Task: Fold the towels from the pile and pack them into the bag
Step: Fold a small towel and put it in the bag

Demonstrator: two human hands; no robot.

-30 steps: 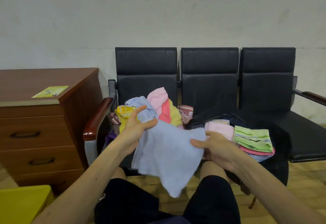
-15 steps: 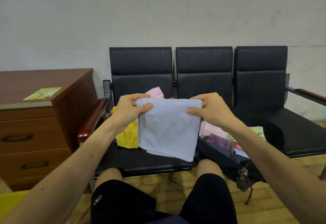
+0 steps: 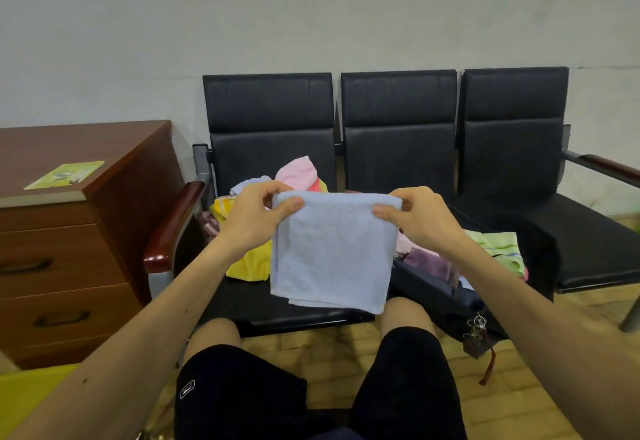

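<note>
A black padded three-seat bench (image 3: 398, 134) spans the view toward twelve o'clock, against a pale wall. At its nine o'clock side stands a brown wooden drawer cabinet (image 3: 69, 249). A dark open fabric bag (image 3: 436, 292) lies toward four o'clock, with folded pink, purple and green towels on or in it. A loose pile of pink, yellow and blue towels (image 3: 298, 173) sits on the seat at eleven o'clock. At the centre, a light blue terry towel (image 3: 332, 252) hangs doubled over, between pile and bag. The left hand (image 3: 256, 214) pinches its ten o'clock corner and the right hand (image 3: 419, 218) pinches its two o'clock corner, thumbs in front.
</note>
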